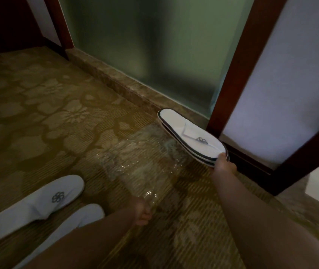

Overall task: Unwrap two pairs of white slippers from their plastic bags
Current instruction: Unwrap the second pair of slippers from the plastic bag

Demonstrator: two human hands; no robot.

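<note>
Right hand (225, 164) pinches toe end of a stacked slipper pair (190, 135) held clear of the carpet (38, 113) near the frosted glass door (154, 45), left hand (141, 212) grips the clear plastic bag (141, 162), two unwrapped slippers (38, 206) lying lower left.

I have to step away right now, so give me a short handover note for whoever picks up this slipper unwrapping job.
Right hand: grip shut on the toe end of the stacked second pair of slippers, held above the carpet near the frosted glass panel.
Left hand: grip shut on one end of the clear plastic bag, which looks empty and hangs stretched toward the held pair.
First pair of slippers: unwrapped, lying on the carpet at lower left.
Done: both pairs appear out of their bags.
Left: probably set the second pair down and put the bag aside. The first pair's bag is not in view.
</note>
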